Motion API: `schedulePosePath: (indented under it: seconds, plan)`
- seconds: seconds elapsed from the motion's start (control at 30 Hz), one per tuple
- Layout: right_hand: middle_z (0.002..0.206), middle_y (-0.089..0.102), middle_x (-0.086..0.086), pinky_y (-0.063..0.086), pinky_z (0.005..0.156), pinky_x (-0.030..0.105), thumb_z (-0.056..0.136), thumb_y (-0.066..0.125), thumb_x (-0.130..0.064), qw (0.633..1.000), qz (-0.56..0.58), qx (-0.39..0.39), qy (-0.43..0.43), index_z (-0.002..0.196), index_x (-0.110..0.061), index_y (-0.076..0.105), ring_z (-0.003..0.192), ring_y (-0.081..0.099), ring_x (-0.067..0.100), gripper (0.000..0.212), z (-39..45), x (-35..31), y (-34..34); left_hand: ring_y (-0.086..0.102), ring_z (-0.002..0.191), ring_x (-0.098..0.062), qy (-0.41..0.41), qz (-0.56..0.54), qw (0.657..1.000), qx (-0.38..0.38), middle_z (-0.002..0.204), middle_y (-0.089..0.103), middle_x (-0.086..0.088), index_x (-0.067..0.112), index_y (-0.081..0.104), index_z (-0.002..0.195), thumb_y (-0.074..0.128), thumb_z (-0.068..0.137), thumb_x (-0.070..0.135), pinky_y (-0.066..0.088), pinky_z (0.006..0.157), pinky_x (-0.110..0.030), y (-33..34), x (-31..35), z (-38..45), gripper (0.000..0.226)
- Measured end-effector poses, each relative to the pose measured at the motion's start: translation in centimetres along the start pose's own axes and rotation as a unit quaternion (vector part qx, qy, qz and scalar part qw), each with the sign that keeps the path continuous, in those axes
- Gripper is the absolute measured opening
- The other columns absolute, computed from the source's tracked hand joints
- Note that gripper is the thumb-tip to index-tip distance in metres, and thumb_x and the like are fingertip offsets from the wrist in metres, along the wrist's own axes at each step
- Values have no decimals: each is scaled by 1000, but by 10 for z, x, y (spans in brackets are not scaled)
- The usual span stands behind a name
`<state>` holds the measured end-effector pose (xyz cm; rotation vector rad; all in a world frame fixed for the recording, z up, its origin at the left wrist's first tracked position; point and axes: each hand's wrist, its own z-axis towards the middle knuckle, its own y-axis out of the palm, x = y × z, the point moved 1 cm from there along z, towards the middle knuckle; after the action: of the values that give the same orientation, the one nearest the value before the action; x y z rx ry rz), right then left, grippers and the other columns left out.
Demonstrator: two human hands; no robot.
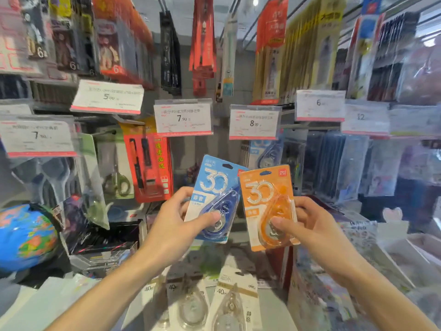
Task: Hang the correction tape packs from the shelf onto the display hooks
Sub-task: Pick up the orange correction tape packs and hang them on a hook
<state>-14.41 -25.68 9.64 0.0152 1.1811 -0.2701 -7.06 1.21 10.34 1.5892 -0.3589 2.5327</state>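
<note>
Head view shows both hands raised before the display wall. The left hand [176, 216] pinches a blue correction tape pack [214, 197], thumb on its front, tilted right. The right hand [310, 223] grips an orange correction tape pack [267, 206] just beside it, their top corners overlapping. More packs [229, 304] lie on the shelf's near edge below.
</note>
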Motion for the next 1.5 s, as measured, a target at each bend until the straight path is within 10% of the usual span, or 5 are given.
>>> schedulePosePath:
  seconds: [0.4,0.77,1.1,1.5]
  plan:
    - [97,83,2,62,72,35,77,84,-29,996,-2,3,-89,102,-34,68,88,80,20,30,1,-11,-125,77,96,-11,47,64,991,107,104,81,12,25,67,109,88,80,18,59,90,-38,116,65,-7,37]
    - [97,79,-20,63,65,20,88,80,-25,991,-42,-8,-129,106,-39,62,85,78,4,29,17,-38,-150,75,80,1,68,134,976,160,94,79,20,24,66,105,83,84,11,50,62,-9,129,95,7,31]
    - [95,78,-22,58,62,15,88,80,-29,986,-54,16,-155,108,-39,63,83,76,1,28,23,-53,-139,77,97,-7,113,130,974,144,107,80,16,35,63,113,82,88,24,60,89,-41,113,116,11,34]
    - [94,81,-12,64,65,30,89,79,-36,979,-33,37,-195,108,-36,63,80,79,8,25,38,-79,-127,78,95,-8,128,112,978,120,107,81,15,31,62,115,80,88,22,59,77,-24,107,118,11,34]
